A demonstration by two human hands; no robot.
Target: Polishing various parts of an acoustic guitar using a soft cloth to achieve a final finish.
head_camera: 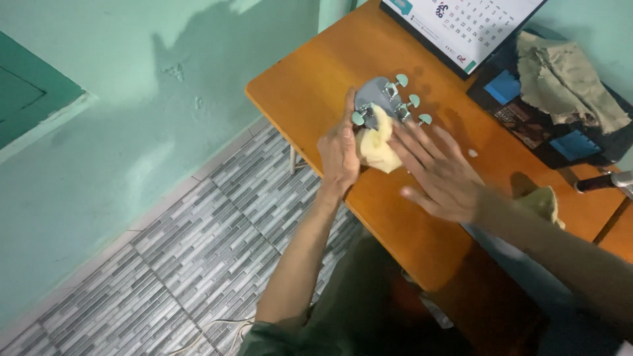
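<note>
A guitar headstock (377, 92) with pale green tuning pegs lies over the orange wooden table (310, 79). My left hand (339, 153) grips the headstock from its left side, thumb along the edge. My right hand (436, 169) has its fingers spread and presses a pale yellow cloth (377, 146) against the lower part of the headstock. The guitar's neck is hidden beneath the cloth and my right hand.
A desk calendar (461, 26) stands at the table's back. A dark box (547, 125) with a crumpled olive rag (567, 76) on it sits at the right. Another small rag (542, 201) lies by my right forearm. Grey tiled floor (198, 250) and a green wall are at left.
</note>
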